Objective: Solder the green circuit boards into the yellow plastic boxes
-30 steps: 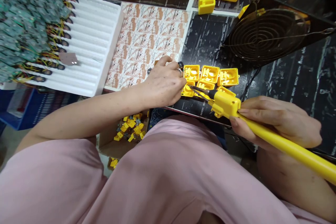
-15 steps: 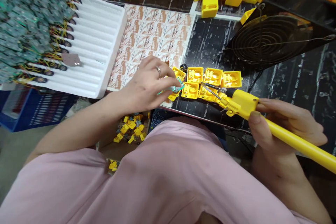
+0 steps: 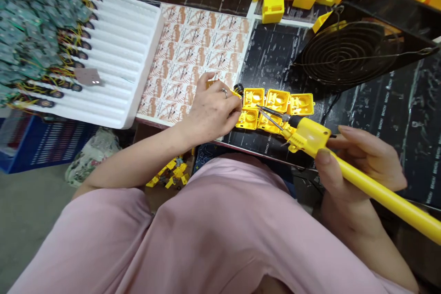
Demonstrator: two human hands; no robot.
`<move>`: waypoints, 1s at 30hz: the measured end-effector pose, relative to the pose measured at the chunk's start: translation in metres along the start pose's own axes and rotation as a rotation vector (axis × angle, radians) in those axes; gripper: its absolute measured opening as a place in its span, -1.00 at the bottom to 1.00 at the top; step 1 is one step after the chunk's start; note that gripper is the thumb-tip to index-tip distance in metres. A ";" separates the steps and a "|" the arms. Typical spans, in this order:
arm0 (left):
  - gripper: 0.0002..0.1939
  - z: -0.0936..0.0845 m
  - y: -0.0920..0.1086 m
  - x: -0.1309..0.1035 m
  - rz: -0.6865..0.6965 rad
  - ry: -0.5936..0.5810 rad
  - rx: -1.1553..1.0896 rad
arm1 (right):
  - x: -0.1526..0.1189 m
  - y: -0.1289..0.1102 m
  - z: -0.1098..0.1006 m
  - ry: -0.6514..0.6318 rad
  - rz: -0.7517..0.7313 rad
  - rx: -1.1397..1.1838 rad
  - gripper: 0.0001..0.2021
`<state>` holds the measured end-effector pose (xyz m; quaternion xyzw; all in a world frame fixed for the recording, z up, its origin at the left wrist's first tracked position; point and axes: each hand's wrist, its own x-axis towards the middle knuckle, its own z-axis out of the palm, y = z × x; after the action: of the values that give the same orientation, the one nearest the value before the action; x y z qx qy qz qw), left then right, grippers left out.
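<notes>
My right hand (image 3: 361, 161) grips a yellow soldering iron (image 3: 312, 134) with a long yellow handle and a thin feed tube beside its dark tip. That tip reaches left over small open yellow housings (image 3: 278, 100), set in two short rows at the bench's front edge. At the left end of the rows, my left hand (image 3: 217, 109) presses its bent fingers together over a partly covered yellow housing. Whatever lies between those fingertips is hidden. A small round black part with wires (image 3: 238, 88) sits just beyond them.
A white foam tray (image 3: 117, 55) at left carries a heap of green circuit boards (image 3: 31, 23) with wired black parts. Printed sheets (image 3: 193, 50) lie mid-bench. A black fan (image 3: 347, 55) stands at right. Yellow housings (image 3: 272, 9) pile along the back. A blue crate (image 3: 51, 142) is below left.
My left hand has shifted right and its fingers have closed down over the housing, covering the green board seen in them earlier. The soldering iron has moved slightly left.
</notes>
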<state>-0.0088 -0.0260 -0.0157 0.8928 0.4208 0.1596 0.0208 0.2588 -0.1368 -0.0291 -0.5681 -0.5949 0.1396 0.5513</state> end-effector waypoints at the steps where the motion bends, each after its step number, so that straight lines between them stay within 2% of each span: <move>1: -0.74 0.000 0.001 0.001 -0.006 -0.008 0.010 | 0.000 -0.002 0.002 0.004 -0.059 0.008 -0.52; 5: -0.74 -0.002 0.002 0.006 -0.010 -0.070 0.017 | 0.000 -0.008 0.007 -0.085 -0.208 0.040 -0.55; 13: -0.71 -0.004 -0.001 0.010 0.007 -0.089 0.040 | 0.001 -0.016 0.011 -0.139 -0.228 0.052 -0.70; 20: -0.76 -0.005 0.002 0.017 0.022 -0.170 0.024 | 0.003 -0.023 0.017 -0.193 -0.272 -0.039 -0.74; 27: -0.77 -0.006 0.000 0.022 0.066 -0.199 0.034 | 0.023 -0.017 0.021 -0.302 -0.557 -0.038 -0.69; 30: -0.77 -0.007 -0.001 0.023 0.074 -0.221 0.042 | 0.026 -0.020 0.012 -0.323 -0.516 0.005 -0.76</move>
<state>0.0025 -0.0086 -0.0033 0.9202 0.3857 0.0520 0.0427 0.2452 -0.1156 -0.0042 -0.3673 -0.7992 0.0850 0.4681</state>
